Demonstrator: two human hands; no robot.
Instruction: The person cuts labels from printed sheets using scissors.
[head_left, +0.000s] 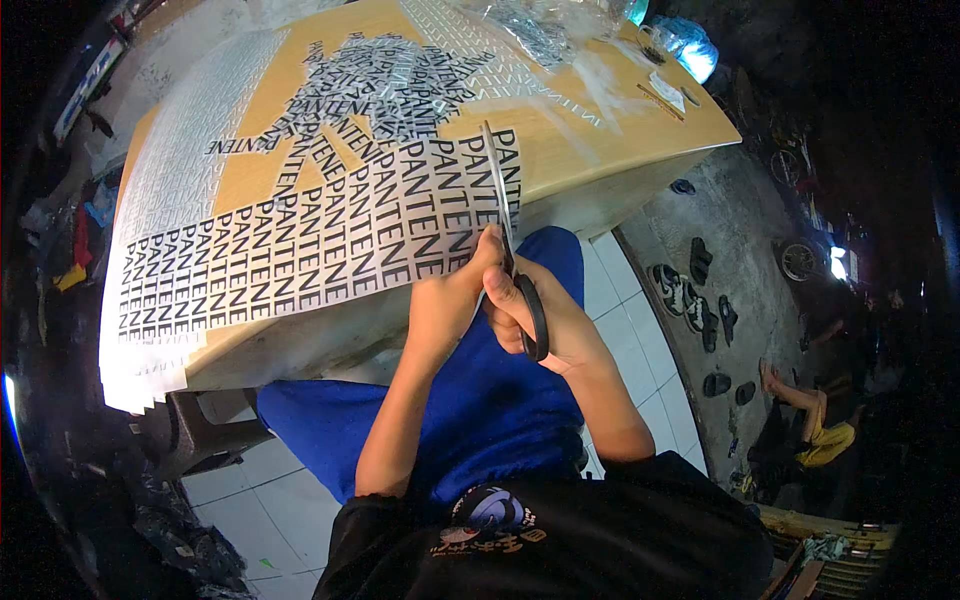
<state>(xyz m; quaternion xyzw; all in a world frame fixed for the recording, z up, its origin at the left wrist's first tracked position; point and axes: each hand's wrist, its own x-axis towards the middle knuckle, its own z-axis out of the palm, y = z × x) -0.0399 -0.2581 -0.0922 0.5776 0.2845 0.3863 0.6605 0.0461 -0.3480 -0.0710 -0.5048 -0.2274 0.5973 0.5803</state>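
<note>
My right hand (544, 315) is closed around the black handles of a pair of scissors (498, 187). Their long blades point away from me, along a gap between printed columns near the right edge of a sheet of Pantene lettering (300, 247). Pinched between thumb and fingers, the sheet's near edge is in my left hand (450, 296), just left of the scissors. A heap of loose lettering strips (390, 82) lies on the table beyond the sheet. Whether the blades are parted cannot be told.
The wooden table (559, 165) has more printed sheets (202, 127) at the left and clear plastic film (532, 34) at the back. A brown plastic stool (217, 435) stands below left. Shoes (667, 289) lie on the floor to the right, and another person's leg (799, 397) shows beyond.
</note>
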